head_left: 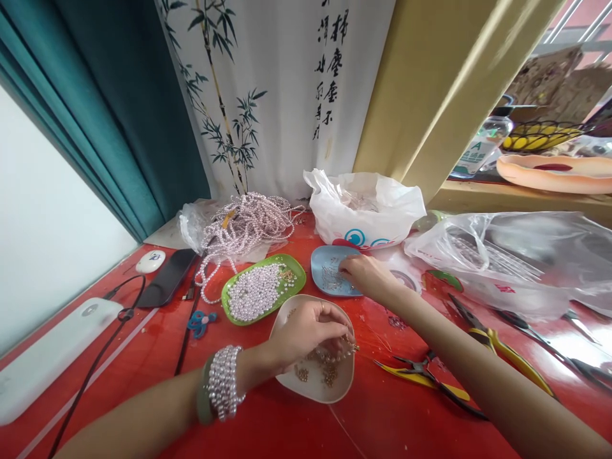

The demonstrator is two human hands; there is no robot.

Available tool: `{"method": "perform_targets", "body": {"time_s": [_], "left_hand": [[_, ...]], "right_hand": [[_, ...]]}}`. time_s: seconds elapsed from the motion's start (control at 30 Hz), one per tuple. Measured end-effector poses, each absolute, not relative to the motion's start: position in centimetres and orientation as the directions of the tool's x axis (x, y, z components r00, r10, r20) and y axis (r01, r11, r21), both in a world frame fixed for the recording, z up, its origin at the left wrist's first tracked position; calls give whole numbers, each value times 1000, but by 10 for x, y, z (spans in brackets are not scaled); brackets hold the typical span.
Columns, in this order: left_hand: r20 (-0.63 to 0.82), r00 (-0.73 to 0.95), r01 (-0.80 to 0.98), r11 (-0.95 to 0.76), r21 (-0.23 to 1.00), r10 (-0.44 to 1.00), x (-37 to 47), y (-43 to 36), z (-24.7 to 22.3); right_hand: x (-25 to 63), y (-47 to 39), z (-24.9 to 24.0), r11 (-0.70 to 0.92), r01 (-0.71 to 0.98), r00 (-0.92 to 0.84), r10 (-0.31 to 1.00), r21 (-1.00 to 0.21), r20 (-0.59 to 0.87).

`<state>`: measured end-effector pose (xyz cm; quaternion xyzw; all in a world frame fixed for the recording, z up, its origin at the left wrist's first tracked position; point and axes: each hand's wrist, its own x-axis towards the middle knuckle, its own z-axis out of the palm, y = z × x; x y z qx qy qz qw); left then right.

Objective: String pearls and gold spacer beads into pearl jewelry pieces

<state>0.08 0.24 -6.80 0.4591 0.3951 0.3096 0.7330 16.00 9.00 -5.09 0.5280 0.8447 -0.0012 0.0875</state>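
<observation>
My left hand (310,335), wearing a ring and pearl-like bracelets (224,382), is above a cream dish (315,392) with small gold-coloured pieces in it. Its fingers are curled around a beaded strand (332,350), which hangs just below them. In the blue dish (318,252), my right hand (359,271) reaches down with thumb and fingers pinched together among thin metal pieces (331,274). Whatever lies between those fingertips is hidden. Left of both dishes, a green tray (299,271) holds many white pearl beads (253,293) and a few gold bits.
Long pearl strands (253,223) lie heaped at the back, beside a white plastic bag (368,210). Yellow-handled pliers (425,376) rest under my right forearm, with more pliers (492,341) and a clear bag (516,255) further right. A phone (167,280) and white power strip (57,357) are left.
</observation>
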Motion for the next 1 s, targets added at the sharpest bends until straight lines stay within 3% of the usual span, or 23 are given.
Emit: {"method": "perform_targets", "body": {"time_s": [0.23, 0.53, 0.73, 0.9, 1.0], "left_hand": [[-308, 499, -76, 394, 916, 810, 0, 5, -62], [-287, 485, -41, 350, 936, 826, -2, 6, -68], [-259, 455, -23, 301, 953, 852, -5, 8, -72], [-284, 425, -29, 326, 945, 859, -5, 8, -73], [-295, 420, -71, 355, 932, 858, -5, 8, -72]], "right_hand": [[144, 94, -45, 494, 846, -424, 853, 203, -306], [138, 108, -41, 531, 837, -471, 823, 134, -317], [169, 94, -43, 409, 912, -409, 900, -29, -149], [180, 49, -42, 329, 901, -333, 942, -283, 36], [176, 17, -44, 295, 849, -297, 953, -439, 67]]}}
